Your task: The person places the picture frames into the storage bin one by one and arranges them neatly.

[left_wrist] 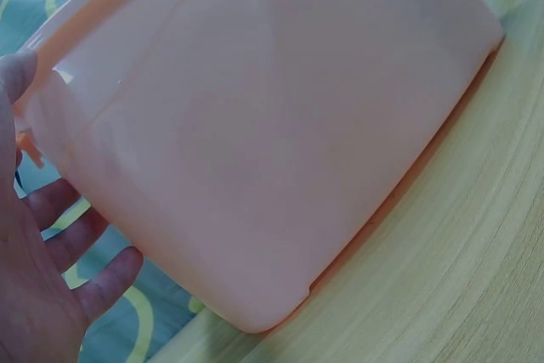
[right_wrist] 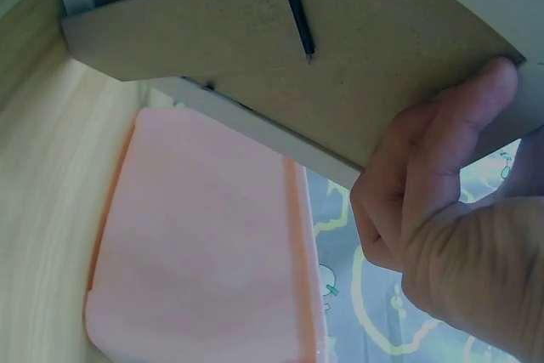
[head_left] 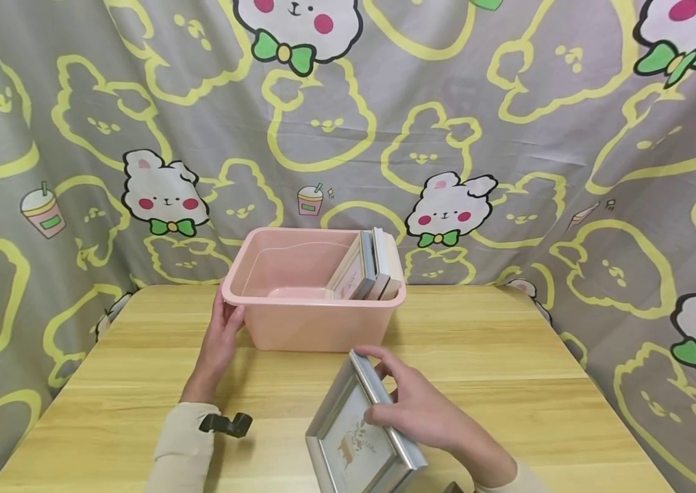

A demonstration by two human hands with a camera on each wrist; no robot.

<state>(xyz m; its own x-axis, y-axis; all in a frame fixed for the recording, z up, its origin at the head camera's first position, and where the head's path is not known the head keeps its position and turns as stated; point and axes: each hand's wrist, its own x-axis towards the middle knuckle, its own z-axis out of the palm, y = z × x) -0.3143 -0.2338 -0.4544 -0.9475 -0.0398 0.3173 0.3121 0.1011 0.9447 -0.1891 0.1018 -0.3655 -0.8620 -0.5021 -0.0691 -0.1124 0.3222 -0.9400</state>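
A pink plastic bin (head_left: 317, 325) stands on the table, with several picture frames (head_left: 363, 267) upright in its right end. At the bin's left front corner my left hand (head_left: 220, 335) holds it just below the rim, thumb on the front and fingers along the side. My right hand (head_left: 418, 404) grips a silver-grey picture frame (head_left: 357, 428) by its right edge, tilted in front of the bin. Its face carries a small plant-like print. The right wrist view shows its brown backing board (right_wrist: 357, 48) with a stand flap (right_wrist: 183, 31), and fingers (right_wrist: 463, 125) against the back.
The light wood table (head_left: 496, 383) runs back to a grey curtain (head_left: 336, 147) with cartoon animals, which also hangs at both sides. The bin's left part shows its bare floor. A black strap mount (head_left: 226, 424) sits on my left sleeve.
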